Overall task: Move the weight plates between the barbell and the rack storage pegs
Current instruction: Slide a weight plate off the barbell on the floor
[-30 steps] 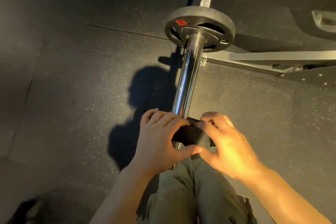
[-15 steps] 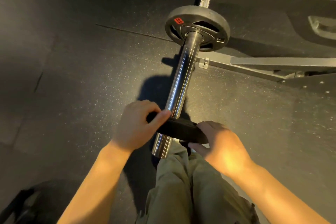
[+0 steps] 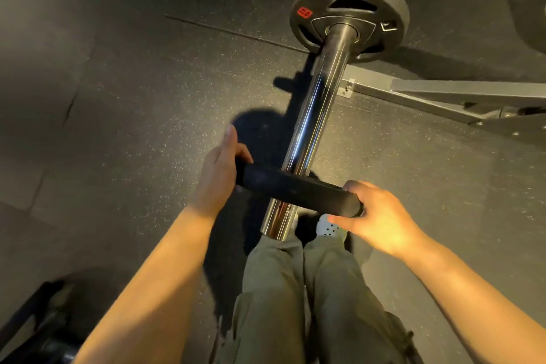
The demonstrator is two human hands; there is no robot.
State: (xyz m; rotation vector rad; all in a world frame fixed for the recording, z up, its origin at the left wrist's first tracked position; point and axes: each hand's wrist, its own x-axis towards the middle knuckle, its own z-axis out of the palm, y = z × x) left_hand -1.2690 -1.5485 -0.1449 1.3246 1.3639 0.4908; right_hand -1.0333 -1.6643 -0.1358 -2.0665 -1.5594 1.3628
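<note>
Small black weight plate [image 3: 298, 190] sits on the barbell sleeve [image 3: 313, 130], near the sleeve's free end, well apart from the bigger plate [image 3: 350, 13] at the far end of the sleeve by the collar. Seen edge-on, so its face and hole are hidden; it looks slightly tilted across the sleeve.

Step in hand, my read: sliding this plate along the sleeve. Which way, on or off, can't tell from this frame alone. To do it well: keep the plate square to the sleeve so the bore doesn't bind, push or pull evenly with both hands, fingers on the rim and clear of any gap between the plates. If seating it, run it up flush against the bigger plate. If pulling it off, be ready to take its full weight as it clears the sleeve end, since the feet are right below.

Left hand [image 3: 220, 170] grips the plate rim on the left of the sleeve, fingers curled over the edge, thumb sticking up and forward. Right hand [image 3: 375, 216] holds the rim on the right of the sleeve, fingers wrapped round the edge, thumb under. Both forearms reach forward, one on each side of the sleeve, wrists roughly straight.

Rack frame [image 3: 461, 94] lies right of the sleeve on the rubber floor [image 3: 133, 97].
</note>
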